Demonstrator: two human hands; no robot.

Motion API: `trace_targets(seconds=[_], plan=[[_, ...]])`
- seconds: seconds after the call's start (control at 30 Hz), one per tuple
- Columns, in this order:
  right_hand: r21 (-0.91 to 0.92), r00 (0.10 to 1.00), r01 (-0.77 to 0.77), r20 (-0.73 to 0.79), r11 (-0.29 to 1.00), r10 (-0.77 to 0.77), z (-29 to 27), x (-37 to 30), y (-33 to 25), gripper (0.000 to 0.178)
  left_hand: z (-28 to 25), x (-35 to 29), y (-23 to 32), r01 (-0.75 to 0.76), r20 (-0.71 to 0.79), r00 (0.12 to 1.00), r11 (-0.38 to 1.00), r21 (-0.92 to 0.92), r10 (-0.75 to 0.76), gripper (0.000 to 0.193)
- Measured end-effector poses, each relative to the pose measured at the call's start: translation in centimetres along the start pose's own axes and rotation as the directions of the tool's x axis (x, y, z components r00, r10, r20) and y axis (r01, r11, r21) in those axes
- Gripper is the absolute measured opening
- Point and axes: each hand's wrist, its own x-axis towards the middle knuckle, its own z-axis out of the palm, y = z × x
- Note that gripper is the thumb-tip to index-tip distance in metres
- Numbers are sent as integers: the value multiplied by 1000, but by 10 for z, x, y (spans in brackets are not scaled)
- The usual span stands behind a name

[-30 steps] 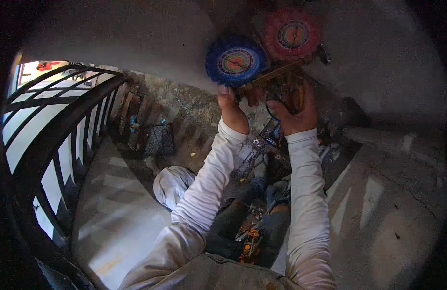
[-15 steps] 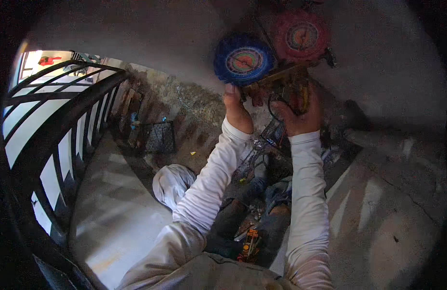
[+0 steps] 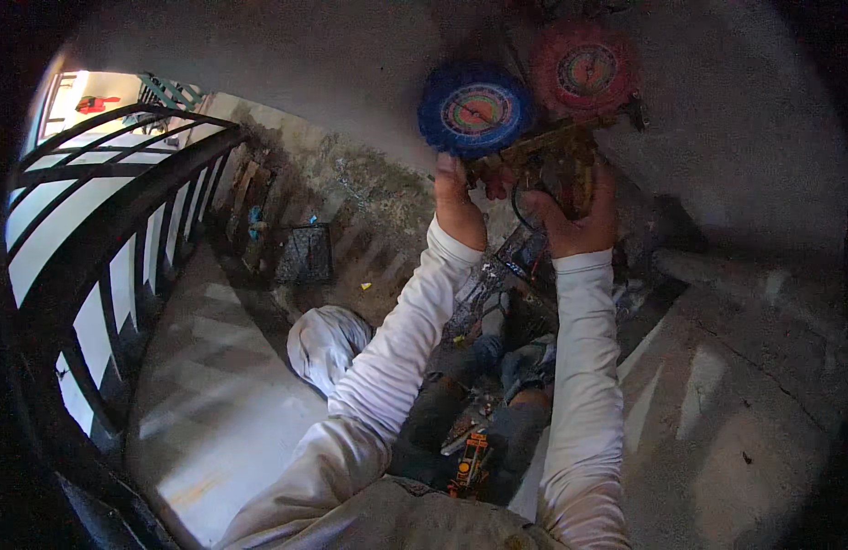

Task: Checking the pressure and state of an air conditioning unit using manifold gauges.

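A manifold gauge set is held up at arm's length against the grey wall. Its blue round gauge (image 3: pixel 475 110) is on the left, its red round gauge (image 3: pixel 586 70) on the right, both above a dull brass-coloured manifold body (image 3: pixel 543 147). My left hand (image 3: pixel 459 206) grips the set just below the blue gauge, thumb upright against it. Beneath the red gauge, my right hand (image 3: pixel 580 220) closes on the lower right of the body, beside a dark looped hose (image 3: pixel 519 203). Shadow hides most fingers and the fittings.
A dark metal railing (image 3: pixel 85 252) curves along the left. By the stained wall foot stands a black mesh basket (image 3: pixel 304 254). An orange-and-black device (image 3: pixel 469 466) lies near my lap. A pale cloth-like bundle (image 3: pixel 328 344) rests left of my forearm. Clutter lies below my hands.
The gauge set has shifted slightly to the right in the picture, with both hands still on it. The grips look the same.
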Motion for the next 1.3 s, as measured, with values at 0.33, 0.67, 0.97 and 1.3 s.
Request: trace_targets(seconds=[0.33, 0.67, 0.97, 1.3], plan=[[81, 1000, 17, 18, 997, -18, 0, 2, 6, 83, 5, 0, 3, -1, -39, 999, 1000, 5, 1, 50], [28, 998, 43, 37, 999, -44, -3, 5, 1, 82, 10, -1, 8, -34, -20, 999, 999, 34, 35, 48], [76, 993, 117, 9, 990, -118, 1, 4, 6, 82, 8, -1, 7, 84, -72, 994, 995, -52, -87, 52], [-44, 1000, -13, -3, 999, 13, -17, 7, 29, 77, 15, -9, -18, -109, 37, 994, 987, 119, 106, 51]])
